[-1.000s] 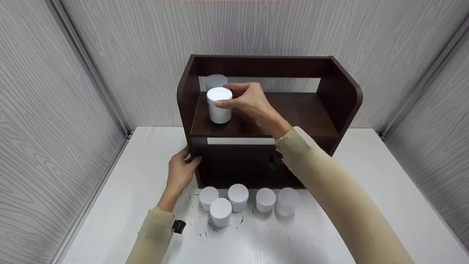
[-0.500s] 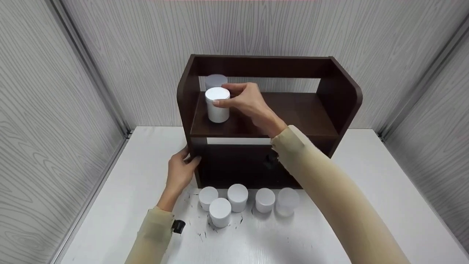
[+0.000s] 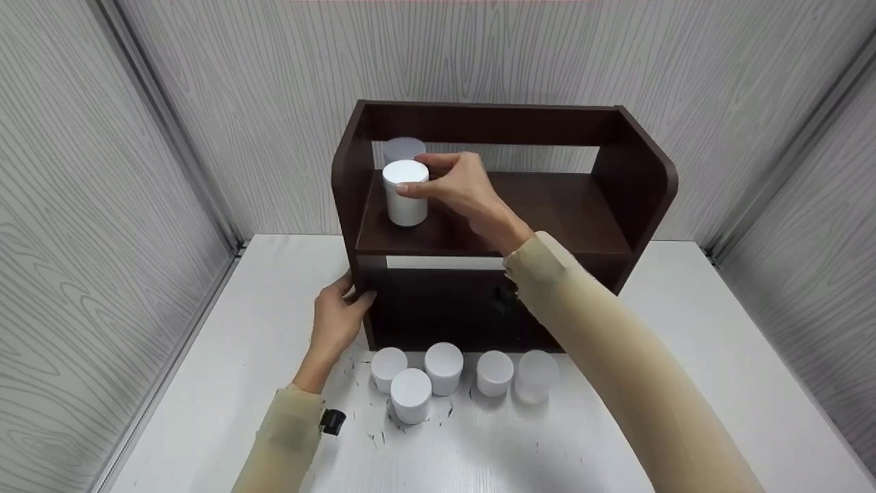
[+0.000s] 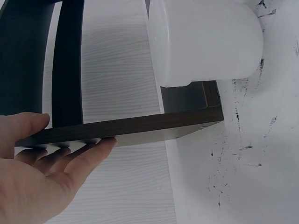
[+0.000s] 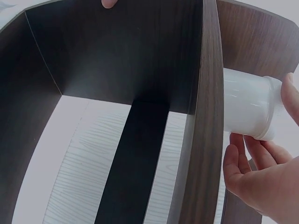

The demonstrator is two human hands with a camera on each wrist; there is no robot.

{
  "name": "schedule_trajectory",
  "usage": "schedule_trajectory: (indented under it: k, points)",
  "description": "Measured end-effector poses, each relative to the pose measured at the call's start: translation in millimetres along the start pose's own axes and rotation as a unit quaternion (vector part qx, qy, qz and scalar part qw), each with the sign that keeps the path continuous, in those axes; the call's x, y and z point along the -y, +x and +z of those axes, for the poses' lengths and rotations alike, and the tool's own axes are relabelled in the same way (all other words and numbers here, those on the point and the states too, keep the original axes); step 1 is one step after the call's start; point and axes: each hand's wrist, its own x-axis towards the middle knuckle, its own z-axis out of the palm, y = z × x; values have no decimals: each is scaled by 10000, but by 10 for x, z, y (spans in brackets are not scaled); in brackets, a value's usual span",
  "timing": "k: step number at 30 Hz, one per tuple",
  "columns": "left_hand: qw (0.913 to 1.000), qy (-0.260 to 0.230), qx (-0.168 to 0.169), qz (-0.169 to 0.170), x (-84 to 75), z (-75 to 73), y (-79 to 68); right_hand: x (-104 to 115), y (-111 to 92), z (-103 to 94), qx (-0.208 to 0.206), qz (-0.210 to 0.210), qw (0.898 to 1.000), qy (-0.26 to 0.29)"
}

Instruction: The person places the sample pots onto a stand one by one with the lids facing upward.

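A small dark brown two-tier shelf stands on the white table. With thumb and fingers, my right hand grips a white lidded jar near its top; the jar is upright at the left of the upper tier. Behind it is another jar, partly hidden. My left hand holds the front edge of the shelf's left side panel, thumb on the inner face and fingers on the outer. In the right wrist view, the fingers touch the jar's side around the lid.
Several white jars stand on the table before the shelf: one nearest me, others by the lower tier, and a more translucent one at the right. Grey wood-grain walls enclose the table at the sides and back.
My right hand and its jar have shifted slightly left on the upper tier and are nearly still over the last half second. The left hand keeps its place on the side panel.
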Motion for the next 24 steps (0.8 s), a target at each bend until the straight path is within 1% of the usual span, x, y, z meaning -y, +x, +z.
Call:
schedule_trajectory:
  k: [13,21,24]
  points:
    - [10000,-80,-37,-45,-4,-3,-3,-7,13,26,-4,-128,9999,-45]
    - [9999,-86,-56,-12,-3,19,15,-18,-23,-11,-9,-158,9998,-77]
    - [10000,-62,-19,14,-1,26,19,-25,-54,-55,6,-91,9999,-140]
